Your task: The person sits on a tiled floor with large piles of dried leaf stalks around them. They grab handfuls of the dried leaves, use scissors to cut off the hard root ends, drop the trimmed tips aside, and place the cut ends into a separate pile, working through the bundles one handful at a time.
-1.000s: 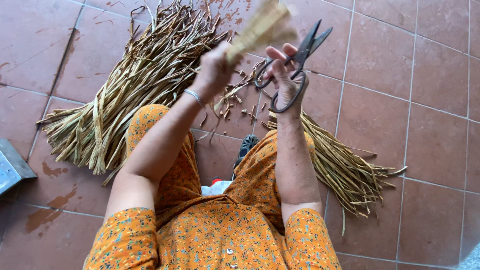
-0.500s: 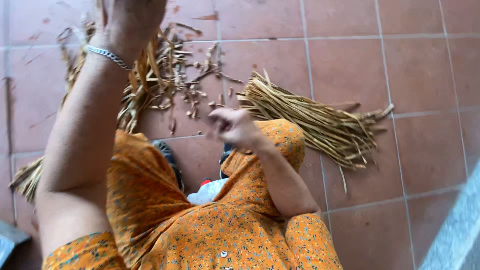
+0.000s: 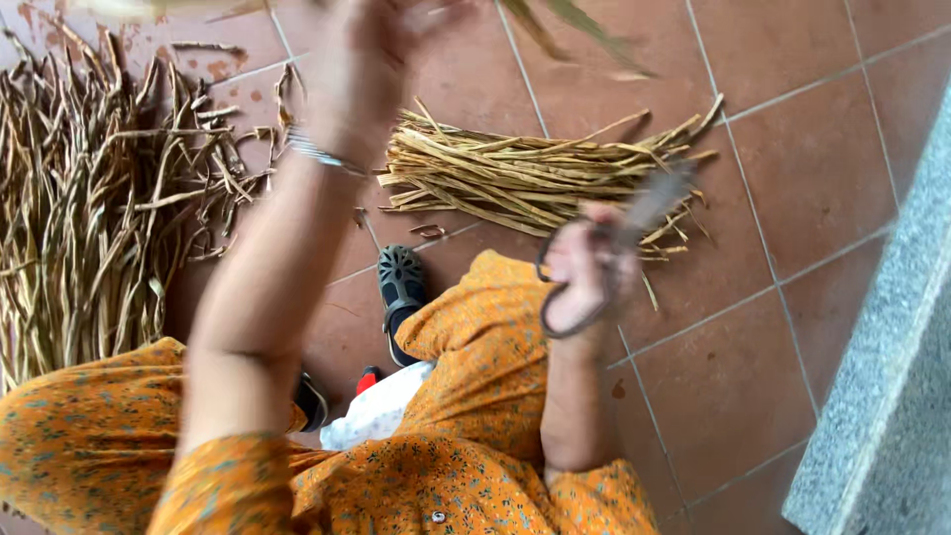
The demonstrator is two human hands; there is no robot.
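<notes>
Scissors back in view since half a second ago; left arm lifted, blurred.
Right hand [image 3: 584, 282] fingers closed through the dark scissors [image 3: 604, 263] loops, blades pointing at the trimmed bundle of dried stalks [image 3: 535, 178] on the floor tiles [image 3: 822, 149]. Left hand [image 3: 371, 59] at top edge: grip on the blurred stalks overhead indeterminate. Better cutting: steady stalks first.

Right hand [image 3: 586, 269] gripping scissors [image 3: 604, 260] — left hand [image 3: 381, 50] raised, blurred — dried stalks [image 3: 525, 178] beyond
</notes>
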